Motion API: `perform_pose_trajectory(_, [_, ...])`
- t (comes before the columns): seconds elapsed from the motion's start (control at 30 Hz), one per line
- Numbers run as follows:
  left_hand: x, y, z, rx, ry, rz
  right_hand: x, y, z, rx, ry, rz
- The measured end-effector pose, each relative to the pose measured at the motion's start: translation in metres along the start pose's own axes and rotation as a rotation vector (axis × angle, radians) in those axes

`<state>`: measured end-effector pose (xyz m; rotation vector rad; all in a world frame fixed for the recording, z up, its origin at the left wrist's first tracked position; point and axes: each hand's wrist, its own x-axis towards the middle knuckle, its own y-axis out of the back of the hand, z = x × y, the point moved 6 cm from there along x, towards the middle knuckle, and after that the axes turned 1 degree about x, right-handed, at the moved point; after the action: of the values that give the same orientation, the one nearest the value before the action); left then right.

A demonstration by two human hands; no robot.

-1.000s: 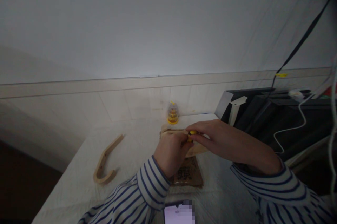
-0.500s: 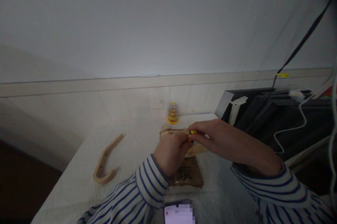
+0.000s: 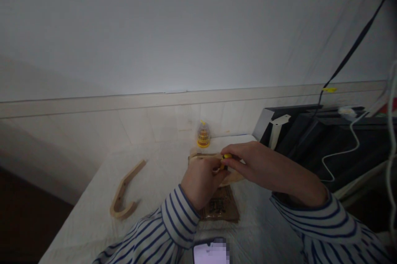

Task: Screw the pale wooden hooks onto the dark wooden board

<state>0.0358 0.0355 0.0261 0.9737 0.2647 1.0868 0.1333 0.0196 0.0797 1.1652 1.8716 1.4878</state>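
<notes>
Pinching a yellow tool (image 3: 227, 156), right hand (image 3: 248, 159) and left hand (image 3: 200, 179) sit close; pale wood (image 3: 233, 178) lies beneath

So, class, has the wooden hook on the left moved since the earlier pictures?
No: the hook lies in the same place against the table's left edge.

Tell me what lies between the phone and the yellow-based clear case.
In the head view: the brown printed packet, then the left hand, then a partly hidden pale wooden piece.

phone (image 3: 206, 254): cut by bottom edge | yellow piece (image 3: 227, 156): partly hidden by right grip (image 3: 249, 158) | packet lettering (image 3: 217, 205): blurred
</notes>
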Motion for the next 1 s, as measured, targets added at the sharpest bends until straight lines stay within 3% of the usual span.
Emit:
perform_pose_trajectory(0.53, [-0.0005, 0.0026, -0.0001, 0.027, -0.025, -0.007, 0.0005, 0.0005, -0.0064, 0.091, 0.059, -0.027])
perform_pose_trajectory(1.0, [0.0008, 0.0030, 0.0033, -0.066, -0.052, -0.049, 0.0012, -0.0011, -0.0028, 0.051, 0.005, -0.021])
